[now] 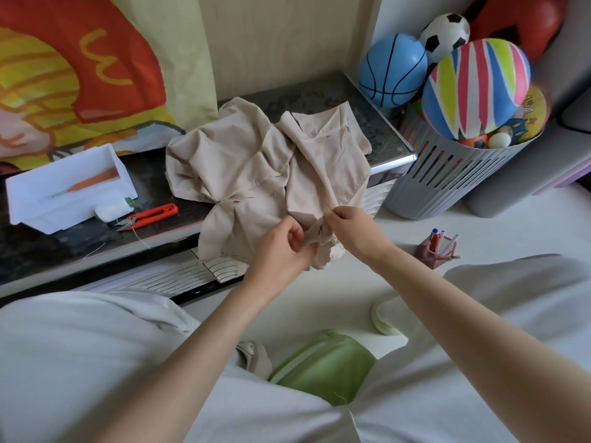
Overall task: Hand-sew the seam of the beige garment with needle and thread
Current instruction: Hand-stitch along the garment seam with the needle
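Both hands [281, 243] [351, 230] reach forward, fingers [295, 235] pinching the beige garment [256, 167].

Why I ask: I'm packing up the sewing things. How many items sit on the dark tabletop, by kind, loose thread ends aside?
Beige garment: 1
White box: 1
Orange-handled tool in the box: 1
White thread spool: 1
Red snips: 1
Total: 5

One beige garment [243, 167], two hands [281, 247] [355, 231], one white box [32, 199], one red snips [153, 214], one slatted basket [447, 174].
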